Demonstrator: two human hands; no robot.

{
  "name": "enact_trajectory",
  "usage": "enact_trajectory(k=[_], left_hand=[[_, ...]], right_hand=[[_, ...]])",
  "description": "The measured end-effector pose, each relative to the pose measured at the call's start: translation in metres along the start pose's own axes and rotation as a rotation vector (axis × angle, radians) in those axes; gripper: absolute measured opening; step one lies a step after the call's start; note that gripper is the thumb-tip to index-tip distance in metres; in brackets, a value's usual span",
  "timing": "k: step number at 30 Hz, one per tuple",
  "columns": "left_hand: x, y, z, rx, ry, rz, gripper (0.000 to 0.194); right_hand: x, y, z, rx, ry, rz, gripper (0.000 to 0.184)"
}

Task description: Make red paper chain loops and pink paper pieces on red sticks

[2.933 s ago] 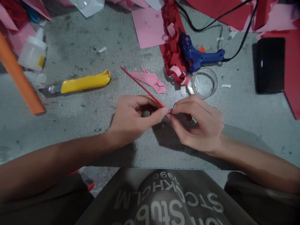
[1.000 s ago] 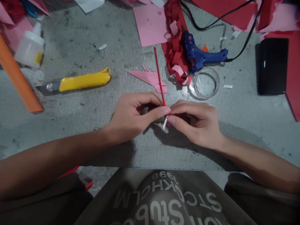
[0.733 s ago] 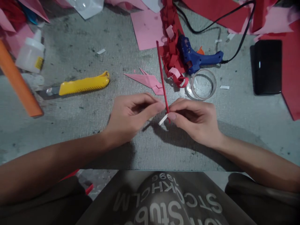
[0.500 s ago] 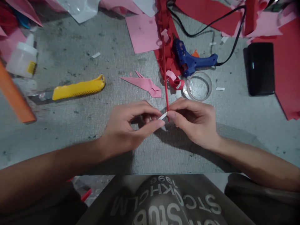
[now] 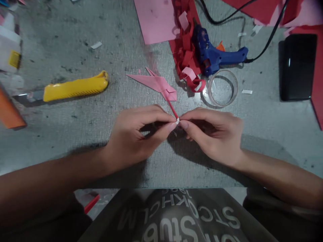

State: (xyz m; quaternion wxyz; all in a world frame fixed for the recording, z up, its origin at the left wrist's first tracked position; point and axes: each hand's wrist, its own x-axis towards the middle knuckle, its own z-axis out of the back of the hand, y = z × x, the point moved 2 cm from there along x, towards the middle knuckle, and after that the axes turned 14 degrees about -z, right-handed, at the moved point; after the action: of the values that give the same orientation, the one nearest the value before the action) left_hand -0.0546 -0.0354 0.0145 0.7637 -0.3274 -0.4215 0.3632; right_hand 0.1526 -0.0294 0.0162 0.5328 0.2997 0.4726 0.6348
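My left hand (image 5: 138,132) is closed in a pinch at a small white strip (image 5: 177,121) wrapped around the near end of a thin red stick (image 5: 172,109). Facing it, my right hand (image 5: 214,134) pinches the same stick end, thumb and forefinger together. The stick slants away to the upper left, and its far part is smeared by motion. Just beyond my fingertips a folded pink paper piece (image 5: 157,83) lies on the table, partly crossed by the stick. My other fingers are mostly hidden beneath my hands.
A yellow utility knife (image 5: 75,88) lies left, blade out, near an orange bar (image 5: 10,112) and a white glue bottle (image 5: 8,50). Beyond are a red paper chain (image 5: 186,50), a blue glue gun (image 5: 217,53) with a cord, a tape roll (image 5: 236,89) and a black case (image 5: 299,67).
The white strip, previously stretched between my hands, is now wrapped round the stick's end. The stick has swung from nearly straight to leaning left. The camera view has moved closer to the table.
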Motion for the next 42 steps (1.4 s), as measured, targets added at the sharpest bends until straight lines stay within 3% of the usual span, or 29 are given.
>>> enact_trajectory(k=[19, 34, 42], left_hand=[[0.0017, -0.0028, 0.0000, 0.068, 0.083, -0.028, 0.017], [0.0014, -0.0012, 0.0005, 0.046, 0.085, -0.018, 0.018], [0.0022, -0.0013, 0.0002, -0.014, 0.075, 0.025, 0.016]], right_hand=[[0.0008, 0.0018, 0.0007, 0.026, 0.032, -0.070, 0.008], [0.0031, 0.0035, 0.0010, 0.038, 0.035, -0.084, 0.005], [0.0056, 0.0034, 0.0012, 0.136, 0.079, -0.144, 0.013]])
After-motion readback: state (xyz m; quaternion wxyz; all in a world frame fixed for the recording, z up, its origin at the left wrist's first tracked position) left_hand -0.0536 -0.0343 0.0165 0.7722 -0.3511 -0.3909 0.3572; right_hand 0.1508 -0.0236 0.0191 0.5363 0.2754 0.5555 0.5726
